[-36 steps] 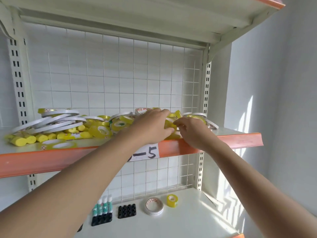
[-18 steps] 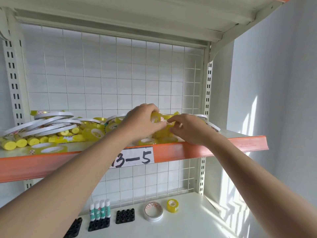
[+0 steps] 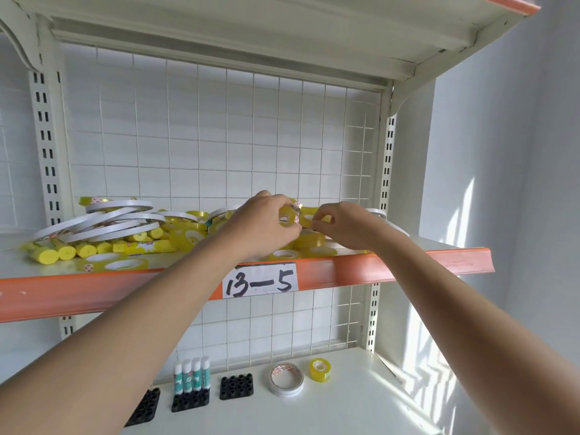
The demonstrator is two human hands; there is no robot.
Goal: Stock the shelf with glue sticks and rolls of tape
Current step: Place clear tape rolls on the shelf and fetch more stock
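Observation:
On the orange-edged upper shelf [image 3: 94,290] lies a jumble of yellow tape rolls [image 3: 185,237], thin white tape rolls [image 3: 103,221] and yellow glue sticks [image 3: 66,251]. My left hand [image 3: 260,224] grips a small yellow tape roll [image 3: 289,215], lifted just above the pile. My right hand [image 3: 345,229] pinches a second yellow tape roll [image 3: 309,219] right beside it. On the lower shelf [image 3: 361,403] stand several white glue sticks [image 3: 191,376] in a black holder, a white tape roll [image 3: 287,379] and a yellow tape roll [image 3: 320,369].
A white label reading 13-5 [image 3: 260,283] hangs on the shelf's orange front. Two more black holders [image 3: 236,386] sit on the lower shelf. A wire grid [image 3: 219,146] backs the shelving. A white wall [image 3: 518,183] closes the right side.
Both hands have risen out of the tape pile, each with a yellow roll in its fingers. The view has tilted upward a little.

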